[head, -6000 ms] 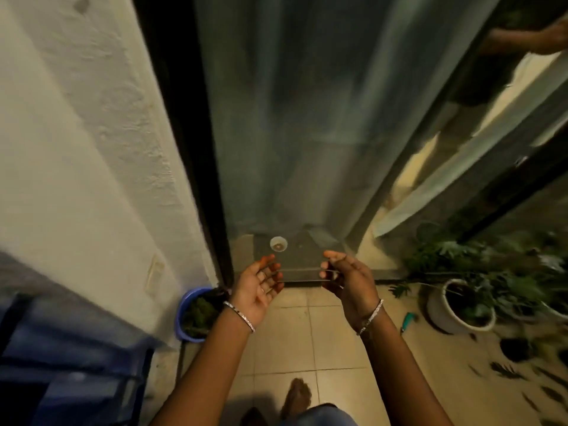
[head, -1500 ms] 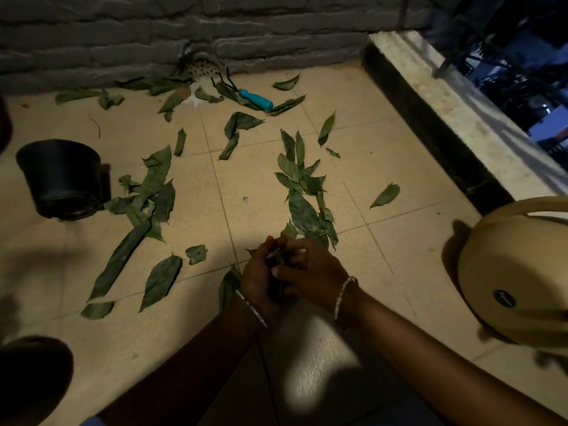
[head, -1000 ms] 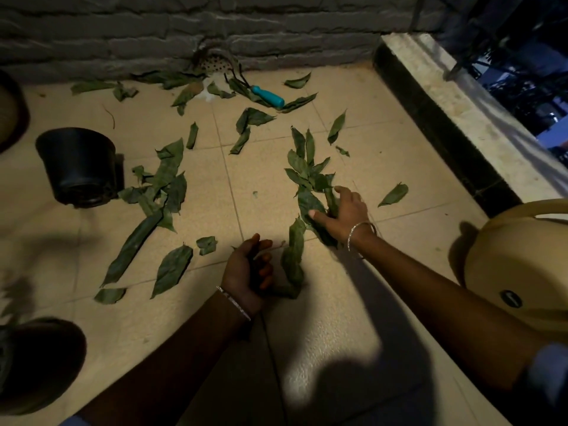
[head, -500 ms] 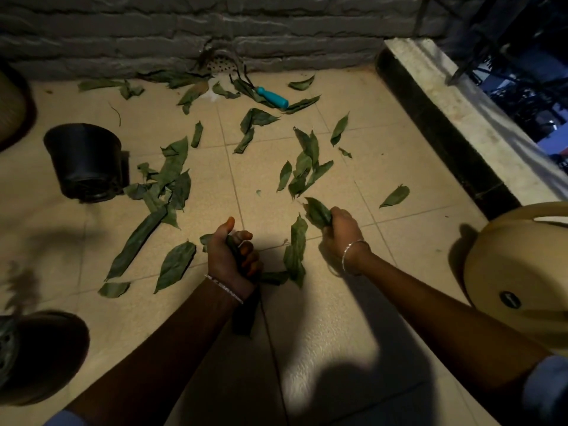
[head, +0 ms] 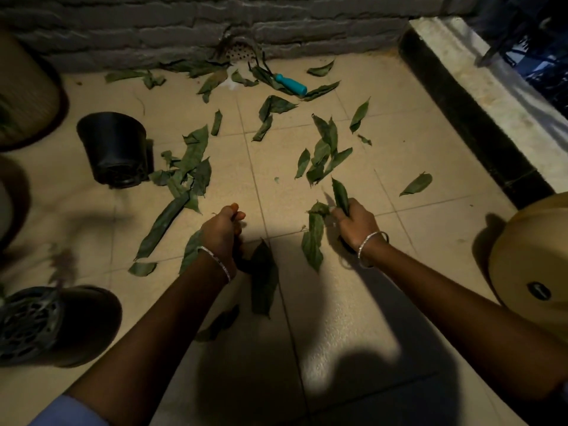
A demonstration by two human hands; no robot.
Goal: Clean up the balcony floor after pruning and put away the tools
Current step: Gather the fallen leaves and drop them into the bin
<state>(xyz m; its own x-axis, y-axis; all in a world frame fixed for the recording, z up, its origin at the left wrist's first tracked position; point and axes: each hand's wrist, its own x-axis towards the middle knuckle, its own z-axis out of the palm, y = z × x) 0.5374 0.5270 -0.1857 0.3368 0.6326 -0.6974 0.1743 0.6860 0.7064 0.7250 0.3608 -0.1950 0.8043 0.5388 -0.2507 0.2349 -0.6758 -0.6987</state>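
Both fists are full: the left hand (head: 221,232) has its fingers curled round dark leaves that hang below it, and the right hand (head: 356,226) clamps several, one sticking up. Most leaves (head: 190,161) lie scattered over the floor (head: 338,302) up to the wall, and the teal tool (head: 290,84) lies among them by the drain (head: 239,52). Grabbing more could likely make the loose bunches shed, and no bin shows nearby. Leaves swept toward the drain might clog it. The black pot (head: 115,149), dark pot (head: 46,324) and tan pot (head: 528,256) show their bases, insides hidden
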